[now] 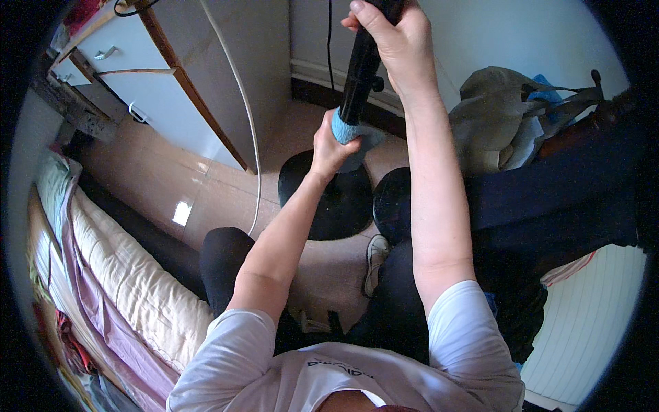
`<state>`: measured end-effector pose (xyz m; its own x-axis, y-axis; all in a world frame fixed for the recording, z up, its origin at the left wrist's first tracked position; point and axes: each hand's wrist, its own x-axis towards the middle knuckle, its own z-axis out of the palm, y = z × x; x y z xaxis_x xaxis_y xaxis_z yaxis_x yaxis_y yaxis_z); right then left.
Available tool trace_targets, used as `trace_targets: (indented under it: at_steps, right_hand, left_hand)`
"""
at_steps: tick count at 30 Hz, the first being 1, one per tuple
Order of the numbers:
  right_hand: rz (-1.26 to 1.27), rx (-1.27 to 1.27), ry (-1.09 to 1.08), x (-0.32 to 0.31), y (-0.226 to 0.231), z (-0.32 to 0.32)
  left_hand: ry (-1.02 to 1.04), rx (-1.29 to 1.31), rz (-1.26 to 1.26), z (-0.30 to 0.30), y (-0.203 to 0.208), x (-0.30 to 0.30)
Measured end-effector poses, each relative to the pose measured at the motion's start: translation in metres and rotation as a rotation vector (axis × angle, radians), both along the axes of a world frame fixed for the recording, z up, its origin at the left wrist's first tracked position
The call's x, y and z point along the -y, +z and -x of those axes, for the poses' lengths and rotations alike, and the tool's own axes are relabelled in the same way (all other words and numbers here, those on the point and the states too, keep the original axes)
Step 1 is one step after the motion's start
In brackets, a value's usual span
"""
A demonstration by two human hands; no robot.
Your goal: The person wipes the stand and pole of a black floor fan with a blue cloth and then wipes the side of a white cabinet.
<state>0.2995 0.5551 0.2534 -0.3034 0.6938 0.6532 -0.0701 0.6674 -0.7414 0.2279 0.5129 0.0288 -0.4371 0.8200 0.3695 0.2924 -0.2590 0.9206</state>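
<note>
A black pole (359,77) with a small knob on its side slants through the upper middle of the view. My right hand (406,48) is closed round its upper part, thumb along the near side. Lower down, my left hand (331,150) is wrapped round a light blue cloth (343,128), which encircles the pole and touches it. Part of the cloth hangs loose to the right of that hand. Beneath, a round black base (329,202) lies on the floor, with a second black disc (393,204) beside it. The pole's foot is hidden by my hand and the cloth.
A white cabinet (151,103) with brown edging stands at the upper left, and a white cable (241,89) hangs beside it. Bedding (130,275) lies along the left. A grey bag (491,103) and dark cloth (549,199) are on the right. My shoe (375,264) is near the discs.
</note>
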Motion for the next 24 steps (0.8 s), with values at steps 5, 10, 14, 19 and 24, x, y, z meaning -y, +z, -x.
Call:
trace_targets:
  at_steps: [5, 10, 14, 19, 24]
  right_hand:
    - [0.035, -0.081, 0.107, -0.014, -0.01, 0.004]
    - [0.062, -0.108, 0.188, -0.01, -0.01, 0.004]
    - [0.079, -0.131, 0.199, -0.007, -0.012, 0.008]
    - [0.085, -0.177, 0.194, -0.011, -0.013, 0.01]
    - [0.055, -0.205, 0.177, -0.006, -0.016, 0.017]
  left_hand:
    - [0.033, 0.04, 0.038, -0.009, 0.022, -0.002]
    - [0.24, -0.163, -0.338, -0.007, 0.075, -0.014]
    - [0.255, -0.025, -0.163, -0.013, 0.059, -0.014]
    - [0.213, 0.042, -0.105, -0.016, 0.045, -0.014]
    - [0.202, 0.063, -0.096, -0.011, -0.003, -0.009]
